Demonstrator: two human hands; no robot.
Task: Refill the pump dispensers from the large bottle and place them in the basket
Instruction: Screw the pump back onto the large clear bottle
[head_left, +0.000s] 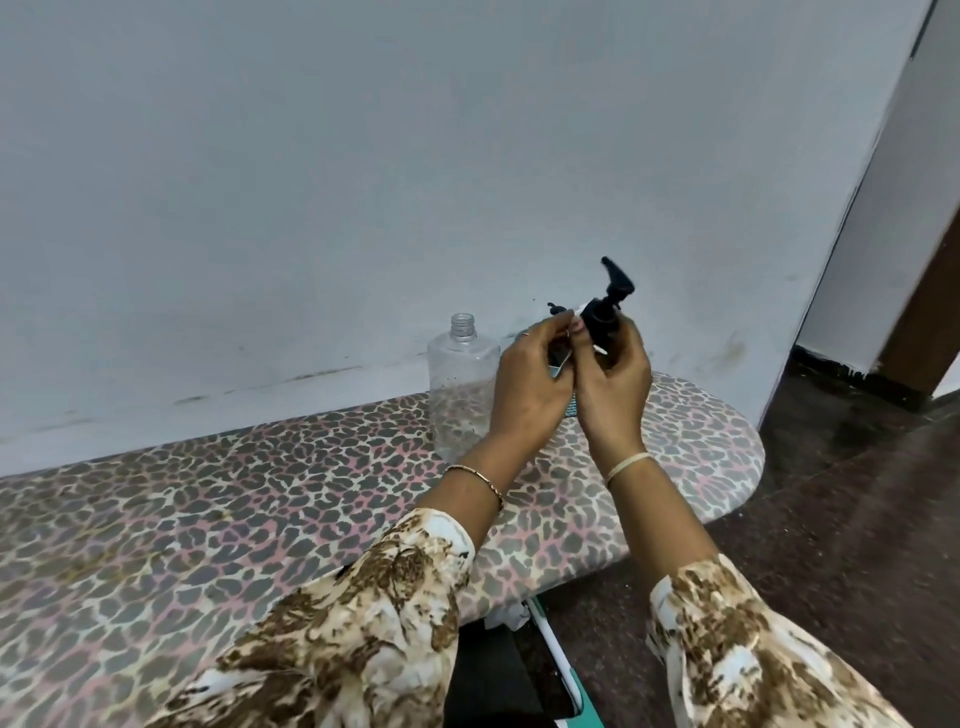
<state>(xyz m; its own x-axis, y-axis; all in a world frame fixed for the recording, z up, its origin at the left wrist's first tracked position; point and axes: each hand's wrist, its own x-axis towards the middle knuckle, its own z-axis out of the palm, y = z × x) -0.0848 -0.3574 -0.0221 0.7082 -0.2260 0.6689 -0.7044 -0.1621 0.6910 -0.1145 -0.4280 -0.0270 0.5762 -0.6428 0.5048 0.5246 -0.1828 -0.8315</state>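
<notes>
1. Closest in, two patterned sleeves enter from the bottom edge, the left sleeve (363, 623) lying over the leopard-print board (208, 519) and the right sleeve (737, 649) off its near edge, above the dark floor (857, 493).
2. Between the sleeves, under the board's edge, a teal-and-white object (558, 670) shows beside something black; what either is cannot be told.
3. Further on, the left wrist wears a thin bangle (478, 475) and the right wrist a pale band (626, 465).
4. Both hands are raised together above the board's rounded end.
5. The right hand (615, 384) has its fingers curled round the collar of a black pump head (605, 312), held up in the air with its nozzle tilted up and to the left.
6. The left hand (524, 389) is also curled, its fingertips pinching at the pale base of the pump head, where a white tube (598, 348) pokes out between the hands.
7. Behind the hands, bits of a teal thing (571, 410) show, mostly hidden.
8. Just left of the left hand, a clear bottle (460, 384) stands upright on the board with its threaded neck uncapped; it looks empty apart from dark specks.
9. Farthest back rises a scuffed pale wall (415, 156), with a brown door frame (924, 312) at right.
</notes>
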